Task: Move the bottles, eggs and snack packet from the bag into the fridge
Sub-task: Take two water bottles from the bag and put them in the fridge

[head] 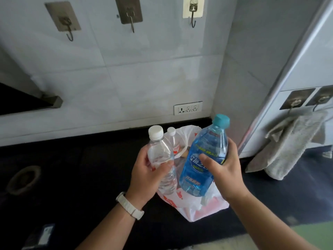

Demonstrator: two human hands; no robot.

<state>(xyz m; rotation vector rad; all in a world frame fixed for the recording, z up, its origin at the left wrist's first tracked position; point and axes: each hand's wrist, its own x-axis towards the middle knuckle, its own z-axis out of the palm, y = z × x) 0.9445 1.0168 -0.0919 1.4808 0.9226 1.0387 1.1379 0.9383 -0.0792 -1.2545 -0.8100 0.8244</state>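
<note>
The blue bottle [207, 139] is showing a translucent blue body, with white and green lettering running across it, and is wearing a teal cap [220, 120]. The clear bottle [158, 150] is showing colourless plastic with traces of red on its label and is carrying a white cap [155, 131]. The small bottle [173, 141] in the bag is appearing clear too, with a white top and a red-and-white label. The bag [198, 210] is showing white with red-orange print. The counter [90, 168] is reading black. The wall tiles [144, 69] are appearing pale grey-white, the socket [188, 108] white. The towel [288, 147] is showing mottled grey. The watch strap [129, 206] is showing white.
</note>
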